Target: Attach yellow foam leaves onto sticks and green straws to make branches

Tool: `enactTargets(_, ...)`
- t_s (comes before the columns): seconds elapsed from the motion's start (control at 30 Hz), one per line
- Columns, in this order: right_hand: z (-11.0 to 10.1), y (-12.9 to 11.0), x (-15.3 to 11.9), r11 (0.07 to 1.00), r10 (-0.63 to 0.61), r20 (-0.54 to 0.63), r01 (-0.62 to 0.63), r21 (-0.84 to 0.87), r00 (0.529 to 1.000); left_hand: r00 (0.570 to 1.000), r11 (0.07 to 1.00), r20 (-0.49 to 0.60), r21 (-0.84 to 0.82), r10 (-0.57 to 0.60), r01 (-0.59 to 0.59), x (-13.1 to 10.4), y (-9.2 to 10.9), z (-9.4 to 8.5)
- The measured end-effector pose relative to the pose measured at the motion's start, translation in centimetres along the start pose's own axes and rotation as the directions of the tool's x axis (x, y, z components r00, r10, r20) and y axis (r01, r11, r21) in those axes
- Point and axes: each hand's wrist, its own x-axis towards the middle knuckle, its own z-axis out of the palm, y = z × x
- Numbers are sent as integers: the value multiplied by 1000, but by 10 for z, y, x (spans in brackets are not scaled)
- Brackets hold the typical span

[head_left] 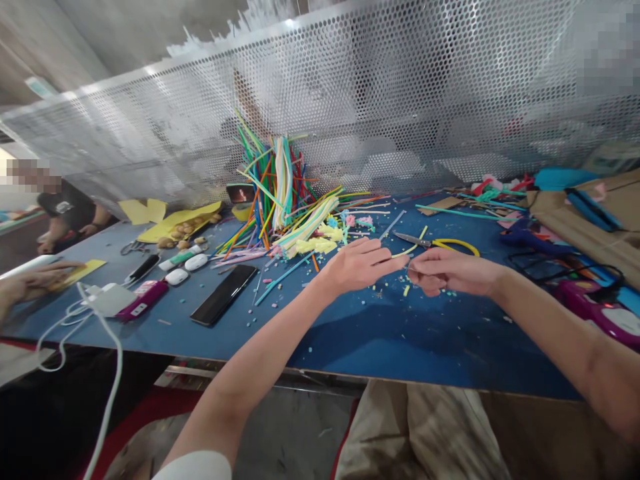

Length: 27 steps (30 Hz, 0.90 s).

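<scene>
My left hand (363, 265) and my right hand (450, 270) meet above the blue table, fingertips close together. A thin pale yellow stem (417, 245) rises from behind the fingers of my left hand, which are pressed together on it. The fingers of my right hand are curled in a pinch; what they hold is too small to make out. Scissors with yellow handles (456, 244) lie just behind my right hand. Bent pale yellow pieces (320, 240) and small pink and blue pieces (351, 220) lie behind my left hand.
A tall bundle of coloured stems (283, 187) stands near the perforated metal screen (400, 100). A black phone (225, 295), white cases (196, 262) and a purple power strip (143, 300) lie left. Another person's hand (43, 277) rests farther left. Cardboard (590, 207) lies right.
</scene>
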Motion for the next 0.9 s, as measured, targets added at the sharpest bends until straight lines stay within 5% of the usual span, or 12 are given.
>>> enactTargets(0.33, -5, -10, 0, 913, -3, -317, -126, -388, 948, 984, 999, 174, 18, 29, -33, 5, 2, -7)
enactTargets(0.5, -2, -12, 1, 773, -143, -347, -114, -624, 927, 973, 999, 227, -8, 36, -35, 5, 3, -3)
enactTargets(0.6, 6, -13, 0, 624, -287, -375, -125, -771, 882, 969, 1000, 247, -9, -19, 22, 5, 4, 1)
enactTargets(0.7, 12, -11, 0, 409, -510, -375, -165, -898, 774, 956, 994, 277, -16, -100, 109, 5, 5, 5)
enactTargets(0.8, 15, -6, 3, 173, -677, -275, -215, -961, 683, 940, 986, 309, -32, -144, 162, 5, 5, 9)
enactTargets(0.9, 15, -2, 5, -23, -743, -158, -261, -965, 650, 928, 979, 331, -54, -169, 198, 5, 5, 10)
